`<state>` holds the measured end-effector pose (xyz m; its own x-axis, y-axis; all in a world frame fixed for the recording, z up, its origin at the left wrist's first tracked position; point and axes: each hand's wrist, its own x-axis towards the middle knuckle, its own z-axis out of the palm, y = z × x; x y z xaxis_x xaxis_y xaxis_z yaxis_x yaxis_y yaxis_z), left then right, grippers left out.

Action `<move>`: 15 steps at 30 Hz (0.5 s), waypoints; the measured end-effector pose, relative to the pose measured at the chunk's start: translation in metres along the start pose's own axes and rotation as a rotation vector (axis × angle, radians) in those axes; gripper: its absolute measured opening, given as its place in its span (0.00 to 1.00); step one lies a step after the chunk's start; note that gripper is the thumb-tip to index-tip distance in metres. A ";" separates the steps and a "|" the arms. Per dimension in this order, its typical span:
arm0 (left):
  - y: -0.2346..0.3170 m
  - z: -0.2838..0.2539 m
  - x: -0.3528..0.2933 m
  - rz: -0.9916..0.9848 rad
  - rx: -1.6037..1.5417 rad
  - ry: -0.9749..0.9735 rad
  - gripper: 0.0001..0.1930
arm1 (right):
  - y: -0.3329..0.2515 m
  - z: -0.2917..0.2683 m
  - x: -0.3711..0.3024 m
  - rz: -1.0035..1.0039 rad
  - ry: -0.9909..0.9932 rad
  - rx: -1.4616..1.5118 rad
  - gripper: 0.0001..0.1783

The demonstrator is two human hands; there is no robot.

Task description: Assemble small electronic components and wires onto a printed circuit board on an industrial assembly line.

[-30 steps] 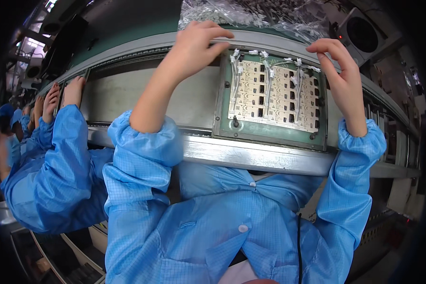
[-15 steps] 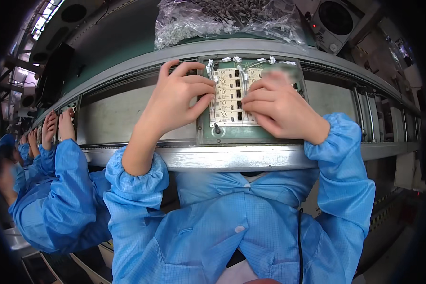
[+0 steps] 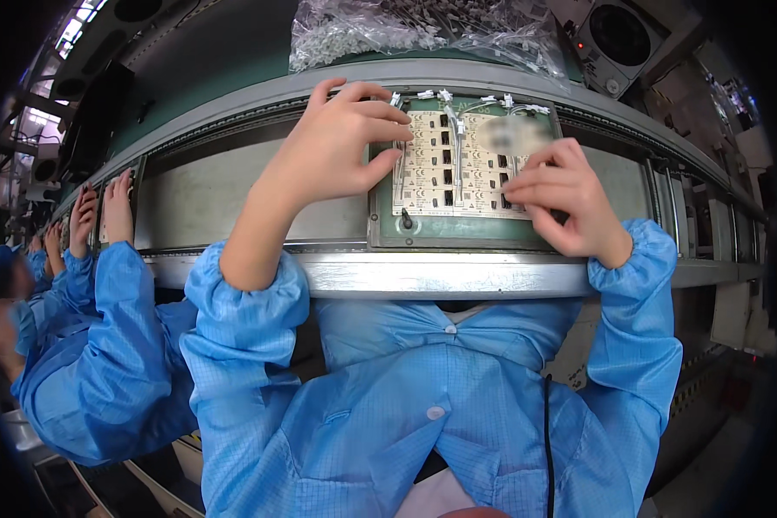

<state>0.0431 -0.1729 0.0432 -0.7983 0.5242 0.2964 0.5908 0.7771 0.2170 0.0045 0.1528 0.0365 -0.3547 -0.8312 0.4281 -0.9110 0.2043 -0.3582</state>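
Observation:
A green fixture board [image 3: 492, 231] holds a panel of small white circuit boards [image 3: 423, 160] with rows of black parts. Thin wires with white connectors [image 3: 445, 97] run along its far edge and down between the columns. My left hand [image 3: 341, 151] arches over the panel's left edge, fingers apart, tips near the wire there; nothing shows in its grasp. At the right column, my right hand [image 3: 570, 198] has its thumb and fingers drawn together low over the panel. Whatever its fingertips pinch is too small or hidden to make out.
The fixture rests across a conveyor track with metal rails [image 3: 440, 278]. Beyond it lies a clear plastic bag [image 3: 423, 34] of wires with white connectors. A black round fan-like unit [image 3: 615, 34] stands far right. At the left, a co-worker's hand [image 3: 117, 207] reaches over the same line.
My right hand has moved right, from the middle wire to the panel's right column. My left hand stays at the left edge with a slight shift. The whole view has shifted slightly.

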 end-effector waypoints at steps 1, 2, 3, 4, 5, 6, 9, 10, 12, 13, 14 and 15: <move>-0.003 0.002 0.001 -0.007 0.086 -0.013 0.11 | -0.001 0.000 -0.002 -0.005 -0.005 0.001 0.13; -0.004 0.005 0.004 -0.030 0.085 -0.074 0.11 | 0.000 0.003 -0.007 0.005 -0.029 0.002 0.13; -0.004 0.008 0.004 -0.029 0.083 -0.071 0.11 | 0.001 0.004 -0.011 0.013 -0.052 0.002 0.13; -0.005 0.011 0.004 -0.020 0.058 -0.029 0.10 | 0.004 0.004 -0.013 0.013 -0.053 -0.002 0.13; -0.007 0.014 0.004 -0.009 0.036 0.013 0.09 | 0.010 0.005 -0.012 0.048 0.002 0.017 0.13; -0.009 0.017 0.003 -0.005 0.040 0.016 0.09 | 0.016 0.005 -0.011 0.082 0.057 0.036 0.14; -0.018 0.026 0.001 0.005 0.013 0.153 0.08 | 0.043 0.005 -0.001 0.113 0.089 -0.067 0.14; -0.020 0.028 0.001 -0.020 0.014 0.105 0.08 | 0.049 0.007 0.001 0.116 0.088 -0.068 0.14; -0.022 0.026 0.001 -0.055 0.014 0.050 0.08 | 0.057 0.010 0.006 0.063 0.049 -0.140 0.14; -0.020 0.026 0.003 -0.044 0.016 0.057 0.08 | 0.058 0.008 0.006 0.064 0.045 -0.134 0.14; -0.020 0.025 0.004 -0.034 0.018 0.065 0.07 | 0.059 0.005 0.006 0.077 0.019 -0.133 0.14; -0.019 0.024 0.004 -0.039 0.014 0.062 0.07 | 0.058 0.002 0.007 0.090 -0.007 -0.133 0.13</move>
<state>0.0253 -0.1772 0.0175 -0.8116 0.4715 0.3450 0.5576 0.8015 0.2163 -0.0505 0.1579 0.0167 -0.4349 -0.8101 0.3931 -0.8957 0.3443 -0.2814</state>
